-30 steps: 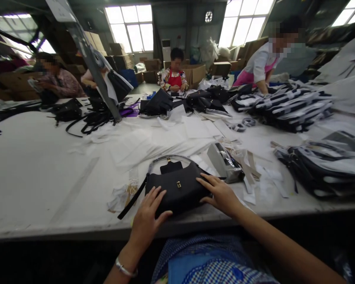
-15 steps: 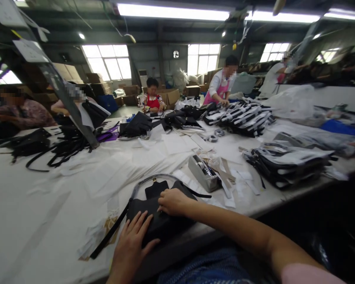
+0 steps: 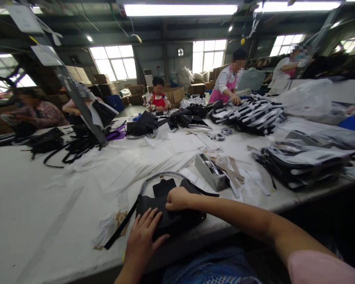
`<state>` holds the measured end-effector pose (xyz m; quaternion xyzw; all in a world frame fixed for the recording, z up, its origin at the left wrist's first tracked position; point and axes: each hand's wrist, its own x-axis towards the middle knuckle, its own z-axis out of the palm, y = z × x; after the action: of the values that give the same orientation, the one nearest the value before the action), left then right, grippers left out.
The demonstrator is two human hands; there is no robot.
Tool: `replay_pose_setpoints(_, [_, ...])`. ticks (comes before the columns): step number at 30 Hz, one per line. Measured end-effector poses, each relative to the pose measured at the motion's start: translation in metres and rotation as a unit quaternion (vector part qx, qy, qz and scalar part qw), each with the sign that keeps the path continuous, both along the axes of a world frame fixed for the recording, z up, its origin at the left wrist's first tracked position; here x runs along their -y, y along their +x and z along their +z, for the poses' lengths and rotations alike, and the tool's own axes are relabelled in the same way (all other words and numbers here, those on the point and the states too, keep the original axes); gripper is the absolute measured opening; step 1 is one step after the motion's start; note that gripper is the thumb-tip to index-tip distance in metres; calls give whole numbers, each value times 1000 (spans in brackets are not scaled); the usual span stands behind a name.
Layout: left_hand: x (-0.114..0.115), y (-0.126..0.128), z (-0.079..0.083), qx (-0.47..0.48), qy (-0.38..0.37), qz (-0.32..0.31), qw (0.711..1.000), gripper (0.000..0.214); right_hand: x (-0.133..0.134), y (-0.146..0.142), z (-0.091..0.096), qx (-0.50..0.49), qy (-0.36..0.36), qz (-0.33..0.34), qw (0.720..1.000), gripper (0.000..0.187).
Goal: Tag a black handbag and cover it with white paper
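Observation:
A black handbag [image 3: 177,222] lies near the front edge of the table. Its strap, partly wrapped in clear film, arches behind it, and a black closure tab [image 3: 164,187] with a small metal fitting stands up at the back. My left hand [image 3: 144,232] rests spread and flat on the bag's left front. My right hand [image 3: 179,198] is closed in a fist over the upper middle of the bag, its fingertips curled under; whatever they hold, if anything, is hidden.
A grey tape dispenser [image 3: 212,172] stands behind the bag, beside paper strips. Stacked black bags [image 3: 304,167] lie on the right, with more piled bags [image 3: 251,114] farther back. Paper scraps [image 3: 106,230] lie left of the strap. A metal post [image 3: 79,102] rises at left. Several co-workers sit or stand around.
My right hand has gone from a loose pinch with knuckles raised to a tighter fist on the bag. My left hand stays flat. The whole view has shifted slightly.

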<state>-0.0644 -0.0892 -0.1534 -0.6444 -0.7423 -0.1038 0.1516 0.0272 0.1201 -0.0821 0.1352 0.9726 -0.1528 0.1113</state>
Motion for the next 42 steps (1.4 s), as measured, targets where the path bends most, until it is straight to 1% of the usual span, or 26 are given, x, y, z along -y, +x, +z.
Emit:
replay_pose_setpoints(3, [0, 3, 4, 20, -11, 8, 1000, 64, 1, 4, 4, 24, -46, -56, 997, 34])
replay_pose_setpoints(5, [1, 5, 8, 36, -18, 15, 999, 65, -4, 16, 7, -9, -88, -62, 994, 45])
replay_pose_setpoints(6, [1, 5, 10, 43, -21, 17, 999, 65, -7, 25, 8, -51, -96, -59, 992, 47])
replay_pose_setpoints(7, [1, 6, 11, 49, -24, 19, 998, 66, -11, 36, 8, -103, -93, -50, 989, 45])
replay_pose_setpoints(9, [0, 8, 16, 55, -31, 23, 998, 67, -15, 61, 5, -197, -56, -5, 979, 32])
replay_pose_setpoints(10, [-1, 9, 18, 54, -35, 27, 998, 68, -17, 73, 2, -222, -30, 28, 974, 33])
replay_pose_setpoints(12, [-4, 11, 24, 45, -47, 33, 997, 73, -16, 93, -7, -229, 10, 90, 969, 61])
replay_pose_setpoints(14, [-9, 13, 30, 34, -66, 25, 997, 79, -14, 104, -18, -214, 48, 118, 968, 86])
replay_pose_setpoints(15, [-12, 13, 32, 29, -76, 17, 997, 80, -13, 105, -24, -208, 64, 120, 969, 91])
replay_pose_setpoints(16, [-15, 12, 33, 25, -86, 6, 996, 80, -13, 105, -29, -205, 78, 117, 969, 92])
replay_pose_setpoints(17, [-18, 11, 32, 21, -93, -4, 995, 78, -12, 103, -35, -206, 91, 114, 968, 88])
replay_pose_setpoints(19, [-20, 8, 25, 6, -104, -22, 994, 72, -10, 100, -49, -216, 112, 111, 964, 71])
replay_pose_setpoints(21, [-19, 6, 13, -12, -109, -31, 994, 70, -8, 100, -64, -222, 117, 114, 961, 59])
replay_pose_setpoints(22, [-16, 6, 6, -20, -106, -30, 994, 71, -6, 102, -72, -223, 112, 114, 962, 57])
replay_pose_setpoints(25, [-6, 11, -11, -21, -93, -33, 995, 72, 0, 112, -89, -213, 67, 107, 969, 64])
replay_pose_setpoints(28, [-1, 19, -21, -13, -79, -51, 996, 73, 6, 123, -94, -199, 18, 101, 975, 80])
replay_pose_setpoints(30, [-5, 24, -26, -19, -65, -53, 996, 80, 11, 126, -92, -197, -7, 89, 976, 82])
replay_pose_setpoints(32, [-12, 28, -30, -32, -51, -50, 997, 85, 12, 121, -86, -201, -34, 66, 977, 77])
replay_pose_setpoints(33, [-16, 28, -33, -41, -43, -49, 997, 86, 9, 116, -81, -204, -49, 60, 976, 72])
replay_pose_setpoints(35, [-21, 28, -39, -61, -25, -44, 997, 85, -5, 100, -67, -202, -83, 65, 974, 48])
replay_pose_setpoints(36, [-23, 27, -42, -71, -15, -39, 997, 84, -19, 89, -58, -203, -97, 68, 972, 33])
replay_pose_setpoints(37, [-25, 25, -46, -79, -5, -37, 996, 83, -36, 76, -49, -211, -105, 65, 970, 24])
replay_pose_setpoints(38, [-26, 23, -50, -83, 6, -38, 996, 83, -58, 62, -39, -229, -101, 52, 967, 22])
replay_pose_setpoints(39, [-27, 21, -55, -85, 19, -39, 995, 82, -82, 48, -28, -259, -78, 22, 962, 22])
replay_pose_setpoints(40, [-28, 19, -61, -89, 31, -44, 995, 81, -106, 32, -18, -300, -35, -16, 953, 20])
replay_pose_setpoints(42, [-30, 17, -75, -109, 55, -44, 992, 79, -147, -7, -1, -373, 80, -102, 919, 20])
